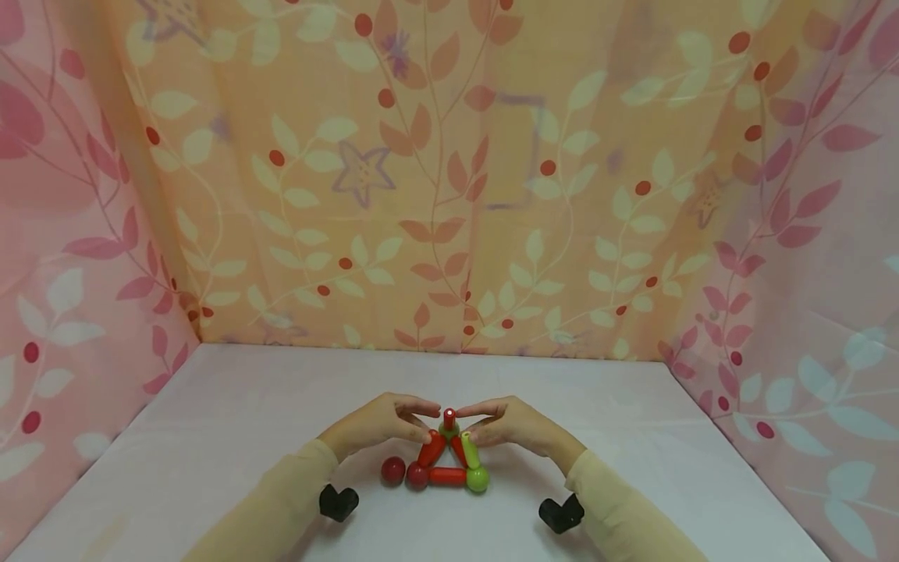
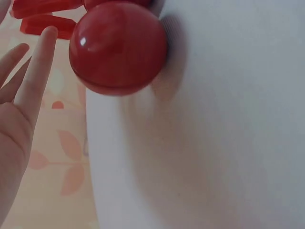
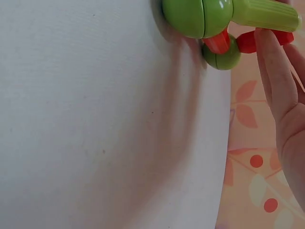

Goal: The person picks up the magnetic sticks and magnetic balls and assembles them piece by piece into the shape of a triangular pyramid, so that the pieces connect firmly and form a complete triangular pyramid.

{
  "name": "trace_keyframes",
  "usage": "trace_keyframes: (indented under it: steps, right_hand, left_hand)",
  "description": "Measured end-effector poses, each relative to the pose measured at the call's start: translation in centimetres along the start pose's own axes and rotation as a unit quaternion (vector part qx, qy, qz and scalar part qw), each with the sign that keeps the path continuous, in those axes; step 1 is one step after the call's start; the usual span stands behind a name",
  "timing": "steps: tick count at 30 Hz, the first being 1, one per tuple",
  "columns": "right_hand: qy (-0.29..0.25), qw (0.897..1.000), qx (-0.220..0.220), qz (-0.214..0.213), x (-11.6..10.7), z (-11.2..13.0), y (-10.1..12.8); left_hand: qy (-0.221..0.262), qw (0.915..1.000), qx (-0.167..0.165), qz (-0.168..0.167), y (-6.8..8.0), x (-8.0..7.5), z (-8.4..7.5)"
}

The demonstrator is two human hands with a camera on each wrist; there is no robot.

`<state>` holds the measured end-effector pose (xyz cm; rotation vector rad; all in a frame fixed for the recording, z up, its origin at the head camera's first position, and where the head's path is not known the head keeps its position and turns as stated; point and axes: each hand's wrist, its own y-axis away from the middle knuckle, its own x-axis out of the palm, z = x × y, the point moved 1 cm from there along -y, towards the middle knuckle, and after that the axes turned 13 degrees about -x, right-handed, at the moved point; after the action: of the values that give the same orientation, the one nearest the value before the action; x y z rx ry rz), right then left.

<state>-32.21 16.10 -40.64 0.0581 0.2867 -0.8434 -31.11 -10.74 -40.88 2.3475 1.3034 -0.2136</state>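
- Head view: white table [image 1: 632, 468], floral cloth backdrop [image 1: 449, 172] on three sides. Small pyramid of magnetic sticks and balls [image 1: 449, 457] stands near the table's front edge, centre.
- Base: horizontal red stick [image 1: 447, 476] between a dark red ball [image 1: 417, 475] on the left and a green ball [image 1: 477, 479] on the right. Green stick [image 1: 469, 449] and red sticks lean up to the apex, topped by a red-capped piece [image 1: 449, 417].
- Loose red ball [image 1: 393, 470] sits just left of the base; I can't tell whether it touches.
- Left hand [image 1: 382, 425] and right hand [image 1: 509, 424] meet at the apex from either side, fingers curved over it, tips at the top joint. Grip looks like a pinch; exact contact is too small to confirm.
- Left wrist view: red ball [image 2: 117, 47] fills the frame on the table; fingers [image 2: 35, 71] straight, beside red sticks [image 2: 45, 14], not on the ball.
- Right wrist view: green ball [image 3: 198, 16] with green stick [image 3: 267, 14] attached; a finger [image 3: 274, 71] rests against the stick.
- No readable brand, label or writing in any view.
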Motion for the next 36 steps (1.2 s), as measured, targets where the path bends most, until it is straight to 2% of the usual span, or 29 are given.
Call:
trace_keyframes:
  steps: [4, 14, 21, 36]
  right_hand:
    - [0.023, 1.0, 0.006, 0.003, 0.03, 0.16, 0.06]
    - [0.041, 0.999, 0.013, -0.006, 0.21, 0.58, -0.07]
    - [0.041, 0.999, 0.008, -0.011, 0.39, 0.52, -0.18]
    - [0.035, 0.999, 0.006, -0.01, 0.7, 0.71, -0.39]
  left_hand:
    - [0.001, 1.0, -0.001, 0.0, 0.01, 0.19, -0.28]
    - [-0.001, 1.0, -0.001, -0.005, -0.27, 0.64, -0.35]
    - [-0.018, 0.9996, -0.012, -0.021, -0.19, 0.65, -0.5]
    - [-0.014, 0.9996, -0.017, -0.02, -0.17, 0.84, -0.63]
